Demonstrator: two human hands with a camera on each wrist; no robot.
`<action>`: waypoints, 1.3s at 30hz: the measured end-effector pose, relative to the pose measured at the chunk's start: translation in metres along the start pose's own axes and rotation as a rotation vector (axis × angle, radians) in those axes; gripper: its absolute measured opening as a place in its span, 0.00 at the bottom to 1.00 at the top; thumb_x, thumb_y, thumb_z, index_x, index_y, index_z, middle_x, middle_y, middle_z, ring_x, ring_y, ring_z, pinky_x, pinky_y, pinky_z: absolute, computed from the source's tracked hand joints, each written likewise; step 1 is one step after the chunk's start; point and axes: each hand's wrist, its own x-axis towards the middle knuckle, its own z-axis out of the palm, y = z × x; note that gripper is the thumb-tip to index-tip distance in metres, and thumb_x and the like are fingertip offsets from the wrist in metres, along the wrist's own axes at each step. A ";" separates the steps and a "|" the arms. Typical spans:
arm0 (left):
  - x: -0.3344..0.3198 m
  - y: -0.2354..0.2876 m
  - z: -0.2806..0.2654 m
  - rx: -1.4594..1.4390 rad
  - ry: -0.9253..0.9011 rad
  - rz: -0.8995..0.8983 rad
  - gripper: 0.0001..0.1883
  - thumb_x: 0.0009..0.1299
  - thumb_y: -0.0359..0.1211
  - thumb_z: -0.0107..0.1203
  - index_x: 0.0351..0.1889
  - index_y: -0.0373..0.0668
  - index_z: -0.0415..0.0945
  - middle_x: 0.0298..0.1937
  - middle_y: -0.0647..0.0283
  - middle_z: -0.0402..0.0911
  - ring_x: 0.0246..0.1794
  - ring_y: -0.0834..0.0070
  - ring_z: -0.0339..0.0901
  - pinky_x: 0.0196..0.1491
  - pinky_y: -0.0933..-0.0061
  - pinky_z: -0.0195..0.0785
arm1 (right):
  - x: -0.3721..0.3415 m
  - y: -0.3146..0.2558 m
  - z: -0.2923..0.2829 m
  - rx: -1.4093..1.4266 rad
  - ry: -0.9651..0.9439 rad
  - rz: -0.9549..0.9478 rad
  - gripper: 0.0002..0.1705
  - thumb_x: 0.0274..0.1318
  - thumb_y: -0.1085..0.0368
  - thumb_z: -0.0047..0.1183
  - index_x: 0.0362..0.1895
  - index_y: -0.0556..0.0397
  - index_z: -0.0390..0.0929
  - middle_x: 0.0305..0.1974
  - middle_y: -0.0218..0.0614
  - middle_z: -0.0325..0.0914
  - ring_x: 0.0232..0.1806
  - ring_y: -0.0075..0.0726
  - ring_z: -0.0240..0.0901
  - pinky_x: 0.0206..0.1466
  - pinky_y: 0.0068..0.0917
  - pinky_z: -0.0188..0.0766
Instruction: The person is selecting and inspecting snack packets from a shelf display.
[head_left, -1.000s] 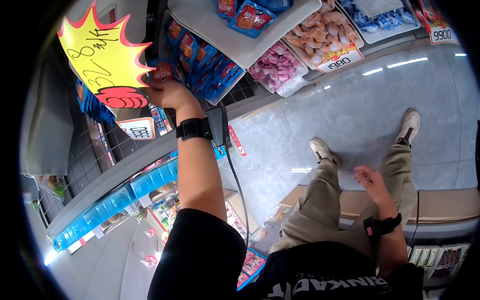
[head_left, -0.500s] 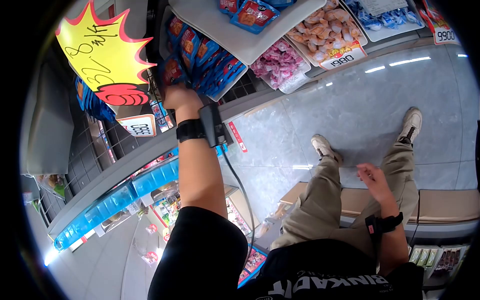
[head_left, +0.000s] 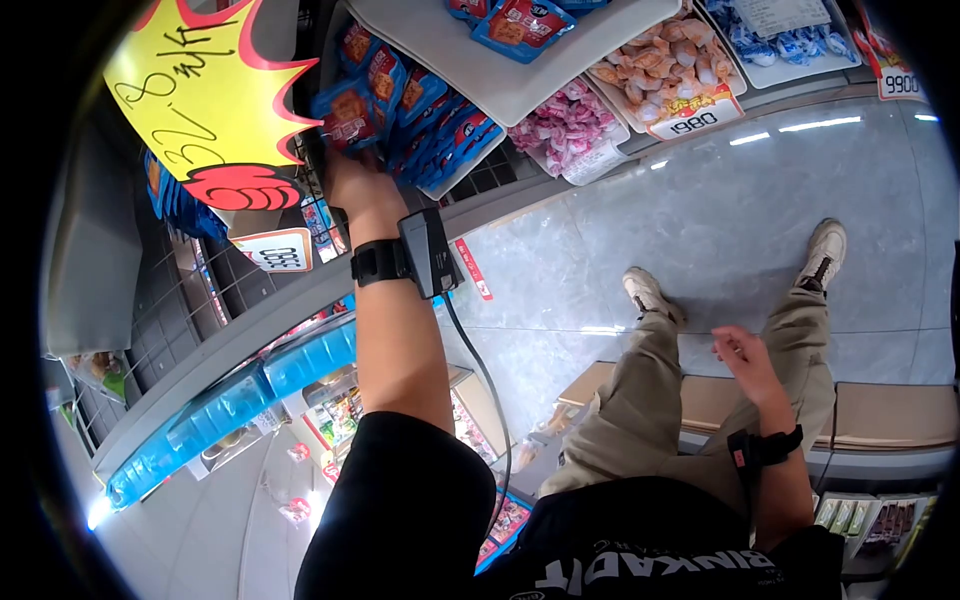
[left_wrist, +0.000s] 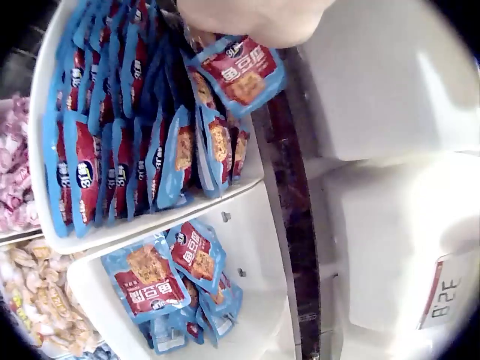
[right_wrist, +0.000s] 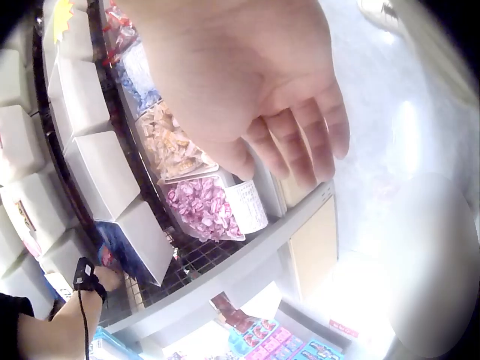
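In the head view my left hand (head_left: 362,190) grips a blue-and-red snack packet (head_left: 348,118) at the left end of a tray of similar packets (head_left: 440,135). The left wrist view has the left hand (left_wrist: 255,16) at the top edge, pinching the packet (left_wrist: 241,73) over the tray's upright rows (left_wrist: 124,150); part of the grip is cut off. My right hand (head_left: 745,358) hangs above my legs, holding nothing. Its fingers are relaxed and slightly bent in the right wrist view, where the hand (right_wrist: 247,82) is large and near.
A raised white tray (head_left: 500,75) with more blue packets overlaps the packet tray. Pink candies (head_left: 565,125) and orange-wrapped ones (head_left: 660,65) lie alongside. A large yellow price sign (head_left: 205,95) stands left of my left hand, above a wire rack (head_left: 170,320).
My left hand has shifted slightly right, away from the yellow sign, and the gripped packet has come up and turned its front more into view. The right hand has barely moved.
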 end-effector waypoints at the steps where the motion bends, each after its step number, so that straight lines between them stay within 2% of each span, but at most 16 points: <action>1: 0.000 0.001 0.001 -0.003 0.002 -0.002 0.12 0.66 0.34 0.39 0.45 0.42 0.68 0.45 0.62 0.69 0.45 0.70 0.68 0.42 0.73 0.65 | 0.000 -0.001 -0.001 -0.004 0.001 0.000 0.11 0.51 0.67 0.49 0.39 0.56 0.72 0.25 0.32 0.73 0.26 0.23 0.67 0.27 0.21 0.64; 3: -0.003 0.014 0.006 -0.491 0.112 -0.204 0.13 0.65 0.30 0.38 0.48 0.41 0.65 0.43 0.59 0.74 0.45 0.63 0.70 0.36 0.66 0.67 | 0.001 -0.004 0.000 0.005 -0.002 0.002 0.11 0.51 0.67 0.49 0.39 0.56 0.72 0.25 0.32 0.73 0.26 0.23 0.67 0.27 0.21 0.64; 7: -0.017 0.039 0.016 -0.593 0.011 -0.214 0.10 0.67 0.30 0.36 0.42 0.44 0.68 0.46 0.66 0.69 0.46 0.73 0.66 0.32 0.73 0.64 | 0.001 -0.003 0.002 -0.010 0.000 0.003 0.11 0.51 0.67 0.49 0.39 0.56 0.72 0.25 0.32 0.73 0.25 0.23 0.67 0.27 0.21 0.64; 10: -0.020 0.044 0.015 -0.410 0.134 -0.296 0.07 0.66 0.35 0.43 0.35 0.43 0.69 0.36 0.65 0.72 0.35 0.77 0.68 0.26 0.78 0.61 | 0.001 -0.001 0.005 -0.003 0.001 -0.004 0.11 0.51 0.66 0.49 0.40 0.55 0.72 0.25 0.32 0.73 0.26 0.22 0.67 0.28 0.21 0.64; 13: -0.008 0.038 0.020 -0.116 0.213 -0.140 0.12 0.63 0.41 0.51 0.27 0.42 0.70 0.25 0.65 0.70 0.24 0.79 0.66 0.22 0.80 0.57 | 0.000 0.001 0.005 0.001 -0.012 -0.014 0.11 0.51 0.66 0.49 0.40 0.55 0.72 0.25 0.32 0.73 0.27 0.23 0.67 0.28 0.21 0.64; 16: 0.012 0.039 0.021 0.392 0.266 0.108 0.22 0.62 0.44 0.52 0.37 0.29 0.73 0.37 0.55 0.78 0.35 0.71 0.74 0.35 0.72 0.67 | -0.002 0.004 0.003 -0.001 -0.023 -0.002 0.11 0.51 0.67 0.49 0.40 0.56 0.72 0.25 0.32 0.73 0.28 0.23 0.67 0.28 0.22 0.64; 18: 0.035 0.026 0.018 0.272 0.214 0.177 0.24 0.62 0.45 0.51 0.36 0.27 0.73 0.33 0.55 0.78 0.32 0.72 0.74 0.37 0.74 0.66 | -0.003 0.009 0.002 0.034 -0.013 -0.011 0.11 0.51 0.67 0.49 0.40 0.56 0.72 0.25 0.32 0.73 0.27 0.22 0.67 0.28 0.21 0.64; 20: 0.043 0.027 0.016 0.356 -0.023 0.305 0.23 0.62 0.45 0.52 0.34 0.28 0.74 0.31 0.56 0.78 0.29 0.74 0.73 0.37 0.76 0.64 | -0.004 0.009 0.000 0.020 -0.011 0.004 0.11 0.51 0.67 0.49 0.40 0.56 0.72 0.25 0.32 0.73 0.27 0.22 0.67 0.27 0.21 0.64; 24: 0.049 0.033 0.027 0.333 -0.200 0.316 0.22 0.59 0.44 0.56 0.31 0.28 0.74 0.30 0.56 0.77 0.30 0.78 0.71 0.36 0.75 0.64 | -0.005 0.007 -0.003 -0.006 -0.003 0.031 0.10 0.52 0.67 0.49 0.39 0.57 0.72 0.25 0.32 0.73 0.26 0.22 0.67 0.27 0.20 0.64; 26: 0.060 0.030 0.032 0.392 -0.198 0.277 0.23 0.56 0.45 0.59 0.31 0.28 0.75 0.31 0.56 0.77 0.31 0.77 0.71 0.37 0.76 0.64 | -0.005 0.005 -0.003 -0.011 -0.005 0.034 0.11 0.51 0.67 0.49 0.39 0.57 0.72 0.24 0.32 0.73 0.26 0.22 0.67 0.27 0.21 0.64; 28: 0.065 0.029 0.034 0.400 -0.189 0.410 0.25 0.52 0.45 0.62 0.32 0.29 0.75 0.32 0.57 0.77 0.30 0.76 0.73 0.36 0.77 0.65 | -0.004 0.005 -0.003 -0.019 -0.016 0.033 0.11 0.51 0.67 0.49 0.39 0.57 0.72 0.24 0.32 0.73 0.26 0.23 0.67 0.27 0.21 0.64; 33: 0.060 0.030 0.042 0.486 -0.176 0.462 0.24 0.52 0.44 0.63 0.34 0.32 0.74 0.32 0.57 0.78 0.29 0.72 0.74 0.38 0.75 0.65 | -0.002 0.002 -0.002 -0.055 -0.018 0.015 0.11 0.50 0.67 0.49 0.39 0.57 0.72 0.24 0.33 0.73 0.26 0.24 0.68 0.27 0.21 0.65; 35: 0.048 0.036 0.044 0.451 -0.240 0.212 0.22 0.55 0.44 0.61 0.34 0.32 0.74 0.32 0.55 0.78 0.30 0.69 0.74 0.38 0.74 0.65 | 0.001 0.000 -0.002 -0.058 -0.021 0.024 0.11 0.50 0.67 0.49 0.39 0.57 0.72 0.24 0.33 0.73 0.26 0.24 0.68 0.27 0.22 0.65; 36: 0.052 0.029 0.042 0.451 -0.240 0.212 0.22 0.55 0.44 0.61 0.34 0.32 0.74 0.32 0.55 0.78 0.30 0.69 0.74 0.38 0.74 0.65 | 0.001 -0.002 -0.002 -0.060 -0.023 0.034 0.11 0.51 0.67 0.49 0.39 0.57 0.72 0.24 0.33 0.73 0.26 0.24 0.68 0.27 0.22 0.65; 38: 0.053 0.024 0.045 0.496 -0.129 0.514 0.19 0.59 0.42 0.56 0.34 0.31 0.73 0.30 0.53 0.78 0.29 0.65 0.75 0.36 0.71 0.66 | 0.001 -0.004 -0.002 -0.061 -0.021 0.023 0.11 0.51 0.67 0.49 0.39 0.57 0.72 0.24 0.33 0.73 0.26 0.24 0.68 0.27 0.22 0.65; 39: 0.049 0.028 0.047 0.490 -0.133 0.518 0.19 0.59 0.42 0.56 0.34 0.31 0.73 0.30 0.53 0.78 0.29 0.65 0.75 0.36 0.71 0.66 | 0.001 -0.006 -0.003 -0.063 -0.018 0.013 0.11 0.51 0.67 0.49 0.39 0.57 0.72 0.24 0.33 0.73 0.26 0.24 0.68 0.27 0.22 0.65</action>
